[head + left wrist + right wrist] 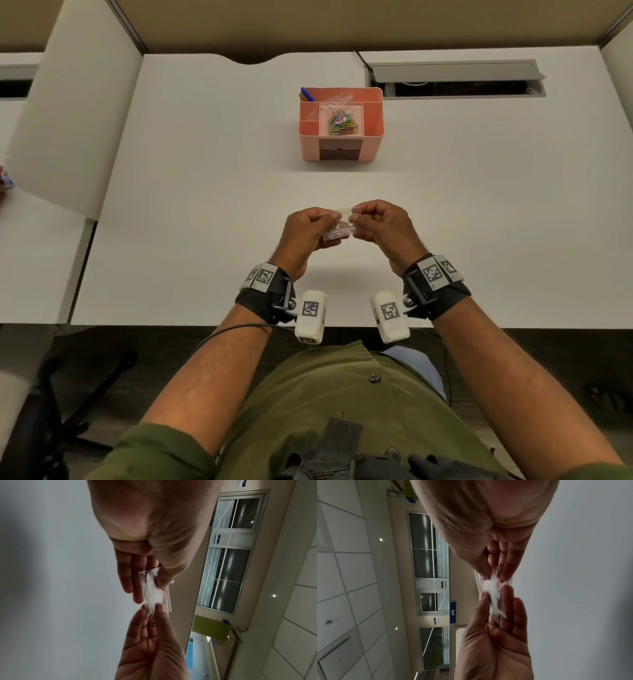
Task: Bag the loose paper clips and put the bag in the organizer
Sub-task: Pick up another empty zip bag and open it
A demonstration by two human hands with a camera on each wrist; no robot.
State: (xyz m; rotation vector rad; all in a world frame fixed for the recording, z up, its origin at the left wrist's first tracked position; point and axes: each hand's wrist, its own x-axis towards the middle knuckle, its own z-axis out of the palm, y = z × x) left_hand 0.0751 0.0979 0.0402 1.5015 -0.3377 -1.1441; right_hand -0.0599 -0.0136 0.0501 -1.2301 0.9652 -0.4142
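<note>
Both hands hold a small clear plastic bag [339,224] above the white desk [205,205], near its front. My left hand [328,224] pinches the bag's left side and my right hand [356,219] pinches its right side. The left wrist view has the left hand [149,586] pinching the bag [154,597] from above, with the right hand [151,609] below. In the right wrist view the right hand [494,576] and left hand [495,592] pinch the bag [494,601]. Farther back stands a pink organizer [373,116], with coloured paper clips [342,124] heaped in its middle compartment.
Another clear bag [337,99] and blue pens [306,94] stick out of the organizer's back compartments. A grey cable hatch [455,80] is open at the desk's back right. A white partition [68,113] stands on the left. A black chair base [68,394] sits below the desk edge.
</note>
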